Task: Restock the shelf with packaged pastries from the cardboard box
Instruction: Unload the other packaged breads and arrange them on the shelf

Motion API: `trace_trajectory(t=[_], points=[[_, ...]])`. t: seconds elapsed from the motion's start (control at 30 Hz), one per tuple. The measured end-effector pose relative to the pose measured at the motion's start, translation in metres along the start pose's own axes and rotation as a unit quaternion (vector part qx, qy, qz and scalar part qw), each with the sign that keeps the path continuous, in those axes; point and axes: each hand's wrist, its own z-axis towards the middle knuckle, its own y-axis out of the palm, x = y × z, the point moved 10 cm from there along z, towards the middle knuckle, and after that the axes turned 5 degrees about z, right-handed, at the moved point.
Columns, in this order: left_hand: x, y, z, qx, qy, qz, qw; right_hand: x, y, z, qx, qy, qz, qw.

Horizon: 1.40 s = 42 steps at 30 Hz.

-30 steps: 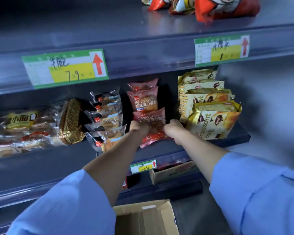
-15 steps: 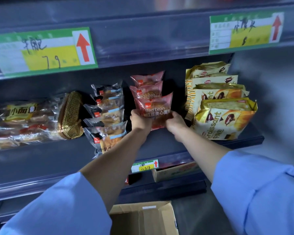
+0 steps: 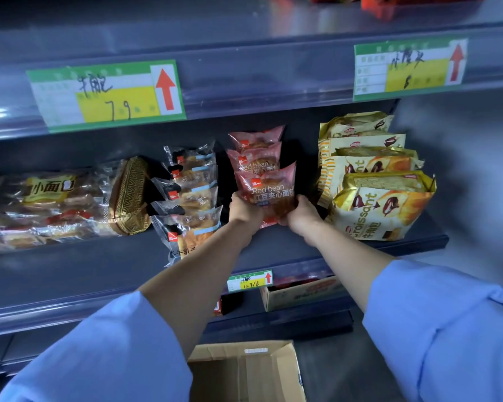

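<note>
While both arms reach up to the middle shelf (image 3: 273,250), the goods along it run as follows. At the far left lies a clear bag of small breads (image 3: 50,207) with a yellow label, and a gold-patterned loaf end (image 3: 129,195) leans against its right side. Just beside that stands a leaning row of clear-wrapped pastries (image 3: 190,198) with small red squares on their wrappers. Above them, on the upper shelf edge, sits a green and yellow price tag (image 3: 106,95) with a red arrow.

Next comes the left hand (image 3: 244,211), its fingers closed on the lower left corner of the front red bean pastry pack (image 3: 269,190). This pink pack stands upright at the front of a short row of pink packs (image 3: 256,152), touching the one behind it. The right hand (image 3: 301,214) is clamped on the pack's lower right corner, so both hands hold the same pack. Whether its bottom edge rests on the shelf cannot be told, as the hands hide it.

To the right stands a stack of gold croissant bags (image 3: 381,210), just beside the right hand. A second price tag (image 3: 410,69) sits above them.

Below, between the blue sleeves, the open cardboard box (image 3: 244,369) stands on the floor; no packs show in the part of it that is in view.
</note>
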Motion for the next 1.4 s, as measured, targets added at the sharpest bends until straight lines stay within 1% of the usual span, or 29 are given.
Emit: trace_trajectory(t=[0.17, 0.27, 0.33, 0.4, 0.43, 0.47, 0.5, 0.53, 0.57, 0.63, 0.67, 0.7, 0.73, 0.77, 0.8, 0.83, 0.9, 1.0, 1.1, 1.13, 1.2, 1.27, 1.33, 1.4], points=[[0.003, -0.002, -0.012, 0.012, -0.016, 0.005, 1.0, -0.008, -0.01, -0.015, 0.022, -0.011, -0.021, 0.999], [0.011, -0.003, -0.032, 0.041, -0.035, -0.006, 0.999, -0.012, -0.029, -0.034, 0.065, 0.01, 0.013, 0.998], [0.027, -0.003, -0.048, 0.072, -0.002, -0.012, 0.997, -0.017, -0.047, -0.05, 0.11, -0.014, 0.017, 0.994], [0.049, -0.002, -0.062, 0.095, 0.057, -0.02, 0.994, -0.028, -0.073, -0.072, 0.179, -0.077, -0.005, 0.981], [0.06, 0.004, -0.066, 0.088, 0.087, -0.022, 0.992, -0.033, -0.091, -0.085, 0.225, -0.115, -0.014, 0.968], [0.069, 0.016, -0.069, 0.06, 0.111, -0.02, 0.992, -0.036, -0.11, -0.1, 0.271, -0.154, -0.004, 0.95], [0.076, 0.032, -0.071, 0.015, 0.125, -0.017, 0.992, -0.037, -0.13, -0.114, 0.315, -0.189, 0.019, 0.93], [0.079, 0.05, -0.074, -0.041, 0.127, -0.011, 0.991, -0.034, -0.149, -0.125, 0.356, -0.212, 0.038, 0.909], [0.081, 0.07, -0.078, -0.096, 0.121, 0.0, 0.988, -0.026, -0.167, -0.131, 0.392, -0.216, 0.049, 0.893], [0.079, 0.101, -0.082, -0.173, 0.103, 0.033, 0.979, 0.001, -0.199, -0.13, 0.443, -0.17, 0.076, 0.877], [0.078, 0.112, -0.081, -0.193, 0.098, 0.045, 0.975, 0.018, -0.21, -0.125, 0.447, -0.127, 0.096, 0.88], [0.076, 0.121, -0.079, -0.204, 0.094, 0.055, 0.973, 0.035, -0.217, -0.117, 0.429, -0.079, 0.125, 0.891], [0.075, 0.13, -0.076, -0.212, 0.089, 0.063, 0.971, 0.054, -0.216, -0.104, 0.388, -0.035, 0.159, 0.907], [0.074, 0.138, -0.073, -0.218, 0.083, 0.074, 0.97, 0.069, -0.21, -0.091, 0.326, 0.005, 0.205, 0.923], [0.074, 0.145, -0.071, -0.22, 0.081, 0.083, 0.969, 0.081, -0.2, -0.079, 0.264, 0.038, 0.252, 0.93], [0.074, 0.152, -0.067, -0.218, 0.08, 0.087, 0.969, 0.09, -0.191, -0.068, 0.217, 0.062, 0.288, 0.931], [0.076, 0.165, -0.061, -0.209, 0.08, 0.074, 0.972, 0.105, -0.189, -0.044, 0.173, 0.069, 0.305, 0.934], [0.083, 0.18, -0.055, -0.187, 0.08, 0.06, 0.977, 0.104, -0.204, -0.021, 0.178, 0.041, 0.302, 0.936], [0.084, 0.178, -0.042, -0.129, 0.074, 0.116, 0.982, 0.095, -0.222, -0.021, 0.199, 0.031, 0.268, 0.942], [0.084, 0.179, -0.037, -0.131, 0.072, 0.116, 0.982, 0.101, -0.226, -0.018, 0.209, 0.035, 0.267, 0.94], [0.082, 0.192, -0.027, -0.199, 0.066, 0.045, 0.977, 0.112, -0.224, -0.009, 0.195, 0.046, 0.302, 0.932], [0.084, 0.206, -0.025, -0.266, 0.054, -0.037, 0.962, 0.114, -0.218, 0.002, 0.171, 0.049, 0.351, 0.919], [0.087, 0.214, -0.025, -0.282, 0.056, -0.054, 0.956, 0.11, -0.215, 0.009, 0.16, 0.057, 0.364, 0.916], [0.091, 0.217, -0.026, -0.28, 0.064, -0.057, 0.956, 0.113, -0.217, 0.013, 0.177, 0.076, 0.353, 0.916]])
